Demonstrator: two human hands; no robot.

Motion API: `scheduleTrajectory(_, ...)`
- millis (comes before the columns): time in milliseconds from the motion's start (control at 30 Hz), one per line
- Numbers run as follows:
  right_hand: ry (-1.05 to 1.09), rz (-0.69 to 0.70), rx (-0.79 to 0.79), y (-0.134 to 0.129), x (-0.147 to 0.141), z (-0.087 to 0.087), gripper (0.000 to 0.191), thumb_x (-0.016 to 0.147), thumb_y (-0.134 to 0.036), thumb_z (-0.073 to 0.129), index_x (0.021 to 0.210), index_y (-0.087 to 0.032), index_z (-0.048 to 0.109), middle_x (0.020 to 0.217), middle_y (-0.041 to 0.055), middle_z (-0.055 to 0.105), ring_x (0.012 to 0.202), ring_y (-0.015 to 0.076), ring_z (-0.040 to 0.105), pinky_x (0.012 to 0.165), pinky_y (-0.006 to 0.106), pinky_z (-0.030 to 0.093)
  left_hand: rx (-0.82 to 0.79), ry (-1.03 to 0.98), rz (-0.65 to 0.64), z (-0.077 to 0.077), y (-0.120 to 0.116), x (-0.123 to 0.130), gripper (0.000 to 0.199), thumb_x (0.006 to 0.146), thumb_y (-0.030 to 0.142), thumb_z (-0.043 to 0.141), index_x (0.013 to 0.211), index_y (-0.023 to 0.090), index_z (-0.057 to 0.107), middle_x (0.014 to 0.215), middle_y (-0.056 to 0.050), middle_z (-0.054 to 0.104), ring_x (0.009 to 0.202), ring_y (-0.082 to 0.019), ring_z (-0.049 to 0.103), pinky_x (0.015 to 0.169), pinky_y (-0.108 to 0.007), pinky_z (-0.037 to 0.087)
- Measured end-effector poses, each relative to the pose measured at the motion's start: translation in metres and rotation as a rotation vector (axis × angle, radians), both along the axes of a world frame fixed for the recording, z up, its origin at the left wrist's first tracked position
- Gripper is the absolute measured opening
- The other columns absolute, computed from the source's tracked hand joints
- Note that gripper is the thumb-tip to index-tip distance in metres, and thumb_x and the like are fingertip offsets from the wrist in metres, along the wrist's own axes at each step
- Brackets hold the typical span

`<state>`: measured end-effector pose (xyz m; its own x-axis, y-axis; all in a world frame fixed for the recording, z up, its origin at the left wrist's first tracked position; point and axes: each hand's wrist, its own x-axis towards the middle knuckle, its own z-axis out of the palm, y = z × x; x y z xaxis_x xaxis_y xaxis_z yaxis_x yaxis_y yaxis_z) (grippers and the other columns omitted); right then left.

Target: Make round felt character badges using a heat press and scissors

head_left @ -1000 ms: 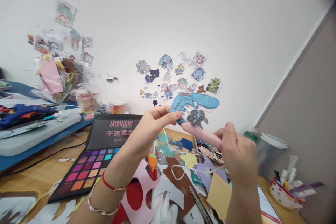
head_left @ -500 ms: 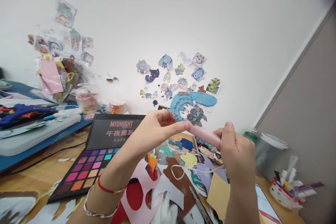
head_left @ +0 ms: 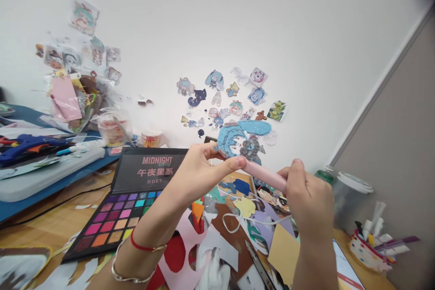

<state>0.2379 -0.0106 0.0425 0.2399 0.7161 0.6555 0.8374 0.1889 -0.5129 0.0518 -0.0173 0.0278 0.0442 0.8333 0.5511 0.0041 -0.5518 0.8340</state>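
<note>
A blue-haired chibi figure cutout (head_left: 234,140), with a long blue lobe and a dark grey part, is held up in front of the wall. My left hand (head_left: 207,163) pinches its lower left edge between thumb and fingers. In my right hand (head_left: 306,186) is a pink rod-like tool (head_left: 267,176), gripped by its right end. The tool's left end meets my left thumb just below the cutout; its very tip is hidden there. A red string and a silver bangle circle my left wrist.
An open eyeshadow palette (head_left: 118,213) lies left of my hands. Coloured paper scraps (head_left: 283,253) and a white cable cover the desk below. At right stand a lidded bin (head_left: 351,195) and a polka-dot pen holder (head_left: 369,249). Stickers dot the wall.
The cutout has tilted and turned slightly, its blue lobe shifting left and looking shorter. My right hand has moved a little to the right.
</note>
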Motion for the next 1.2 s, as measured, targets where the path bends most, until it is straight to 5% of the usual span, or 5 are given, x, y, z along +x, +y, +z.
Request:
scheduleTrajectory(400, 0.088, -0.034, 0.002, 0.0, 0.0, 0.002, 0.052, 0.086, -0.042, 0.03, 0.053, -0.024, 0.066, 0.05, 0.0029, 0.058, 0.059, 0.0216, 0.052, 0.057, 0.03, 0.033, 0.033, 0.094, 0.037, 0.005, -0.006, -0.005, 0.029, 0.085, 0.045, 0.052, 0.085, 0.018, 0.063, 0.081, -0.001, 0.061, 0.073, -0.015, 0.053, 0.065, -0.024, 0.041)
scheduleTrajectory(667, 0.178, 0.112, 0.011, 0.006, 0.0, -0.002, 0.048, 0.084, -0.044, 0.031, 0.062, -0.022, 0.067, 0.063, 0.0028, 0.065, 0.066, 0.0213, 0.053, 0.061, 0.029, 0.035, 0.039, -0.106, 0.086, 0.006, -0.005, -0.007, 0.024, 0.083, 0.038, 0.057, 0.074, 0.016, 0.061, 0.073, 0.001, 0.058, 0.067, -0.012, 0.05, 0.058, -0.021, 0.038)
scheduleTrajectory(933, 0.237, 0.163, 0.022, 0.006, 0.002, -0.001, 0.041, 0.082, -0.04, 0.03, 0.063, -0.022, 0.062, 0.058, 0.0009, 0.06, 0.059, 0.0164, 0.05, 0.055, 0.026, 0.033, 0.025, -0.06, 0.057, 0.008, -0.004, -0.005, 0.023, 0.085, 0.036, 0.053, 0.076, 0.016, 0.059, 0.071, -0.001, 0.057, 0.065, -0.013, 0.051, 0.06, -0.023, 0.041)
scheduleTrajectory(1033, 0.316, 0.185, -0.013, 0.011, 0.007, -0.002, 0.052, 0.084, -0.05, 0.027, 0.06, -0.02, 0.062, 0.054, 0.0023, 0.056, 0.057, 0.017, 0.049, 0.054, 0.027, 0.033, 0.079, -0.155, 0.024, 0.008, -0.002, -0.004, 0.018, 0.087, 0.03, 0.049, 0.083, 0.016, 0.059, 0.077, -0.001, 0.058, 0.074, -0.013, 0.053, 0.071, -0.024, 0.044)
scheduleTrajectory(1200, 0.428, 0.272, -0.063, 0.026, 0.019, -0.005, 0.07, 0.083, -0.064, 0.012, 0.061, -0.019, 0.06, 0.044, 0.0019, 0.046, 0.043, 0.016, 0.04, 0.046, 0.029, 0.032, 0.083, -0.2, 0.037, 0.007, -0.001, -0.005, 0.017, 0.09, 0.032, 0.046, 0.088, 0.017, 0.054, 0.075, 0.0, 0.055, 0.069, -0.012, 0.053, 0.067, -0.023, 0.045)
